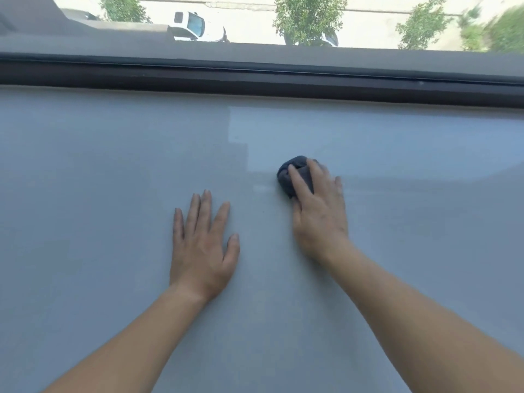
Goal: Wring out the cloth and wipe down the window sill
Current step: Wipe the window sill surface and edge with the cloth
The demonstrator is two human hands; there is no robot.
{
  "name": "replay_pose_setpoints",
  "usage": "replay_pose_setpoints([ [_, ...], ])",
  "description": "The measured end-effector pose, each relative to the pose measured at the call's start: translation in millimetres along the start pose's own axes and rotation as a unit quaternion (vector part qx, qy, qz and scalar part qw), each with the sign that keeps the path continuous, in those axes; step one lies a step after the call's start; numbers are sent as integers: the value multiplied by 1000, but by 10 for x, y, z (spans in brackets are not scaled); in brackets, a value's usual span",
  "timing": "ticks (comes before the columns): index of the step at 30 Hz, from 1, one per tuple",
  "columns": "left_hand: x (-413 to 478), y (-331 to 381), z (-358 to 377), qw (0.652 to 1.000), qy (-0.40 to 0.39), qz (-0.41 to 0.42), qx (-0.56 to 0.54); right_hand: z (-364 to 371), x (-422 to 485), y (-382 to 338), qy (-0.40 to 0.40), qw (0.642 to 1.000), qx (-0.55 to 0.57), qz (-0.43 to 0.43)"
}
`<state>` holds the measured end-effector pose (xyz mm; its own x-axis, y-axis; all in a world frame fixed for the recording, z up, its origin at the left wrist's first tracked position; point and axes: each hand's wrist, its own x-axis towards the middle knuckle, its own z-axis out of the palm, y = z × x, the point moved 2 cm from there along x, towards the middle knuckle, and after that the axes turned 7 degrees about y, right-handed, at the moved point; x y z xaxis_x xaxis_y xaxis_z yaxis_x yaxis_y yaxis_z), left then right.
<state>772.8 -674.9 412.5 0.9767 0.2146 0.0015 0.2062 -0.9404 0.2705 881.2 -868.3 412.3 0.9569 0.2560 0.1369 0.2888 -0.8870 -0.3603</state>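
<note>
Your dark grey cloth (295, 177) is bunched into a small wad under your right fingers (297, 180), bulging out past the fingertips. It presses on the pale grey window sill (113, 165), smooth, flat and glossy.

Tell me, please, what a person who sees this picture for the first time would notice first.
The eye goes first to the right hand, near the middle of the grey window sill, pressing a balled-up dark cloth onto the surface. Beside it, the left hand lies flat and empty, fingers spread. Along the top runs the dark window frame, and beyond the glass a white car and green trees appear far below.
</note>
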Motion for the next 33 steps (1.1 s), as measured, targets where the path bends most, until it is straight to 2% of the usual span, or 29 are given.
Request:
replay_pose_setpoints([
  [2, 23, -20, 25, 1000, 7, -10, 15, 8, -290, -86, -43, 992, 2, -120],
  [4, 30, -3, 39, 1000, 6, -10, 25, -48, -240, 98, -63, 983, -4, -171],
  [5, 27, 5, 44, 1000, 5, -8, 27, -85, -131, 224, -58, 988, -12, -143],
  [8, 13, 9, 42, 999, 3, -10, 30, -177, 184, 500, 4, 999, -8, 54],
  [10, 8, 3, 38, 999, 4, -12, 34, -148, 120, 395, 29, 996, -12, 87],
  [11, 7, 6, 40, 999, 6, -13, 33, -111, -7, 283, 24, 998, -8, 58],
  [13, 9, 13, 44, 999, 11, -16, 28, -42, -385, 37, -15, 998, 12, -56],
  [15, 10, 11, 47, 999, 14, -16, 25, -39, -725, -95, -62, 985, 19, -160],
  [17, 4, 9, 55, 999, 16, -16, 27, -91, -716, 10, -83, 975, 5, -204],
  [18, 1, 5, 57, 999, 17, -16, 27, -123, -607, 113, -77, 980, -6, -183],
  [20, 4, 3, 60, 999, 18, -16, 22, -189, -302, 364, -37, 998, -16, -53],
  [22, 9, 3, 59, 1000, 19, -14, 19, -236, -104, 506, 10, 997, -10, 82],
  [23, 10, 3, 57, 1000, 19, -14, 19, -227, -111, 463, 23, 994, -11, 104],
  [25, 8, 7, 54, 999, 17, -13, 23, -167, -344, 236, 16, 999, -3, 52],
  [28, 3, 2, 55, 999, 19, -13, 24, -96, -967, -94, -49, 991, 8, -126],
  [30, 7, -10, 61, 1000, 18, -12, 21, -123, -1060, -36, -81, 979, -6, -185],
  [31, 13, -14, 65, 1000, 17, -11, 19, -147, -969, 61, -71, 983, -16, -170],
  [33, 23, -21, 69, 1000, 16, -9, 19, -204, -703, 279, -29, 998, -27, -45],
])
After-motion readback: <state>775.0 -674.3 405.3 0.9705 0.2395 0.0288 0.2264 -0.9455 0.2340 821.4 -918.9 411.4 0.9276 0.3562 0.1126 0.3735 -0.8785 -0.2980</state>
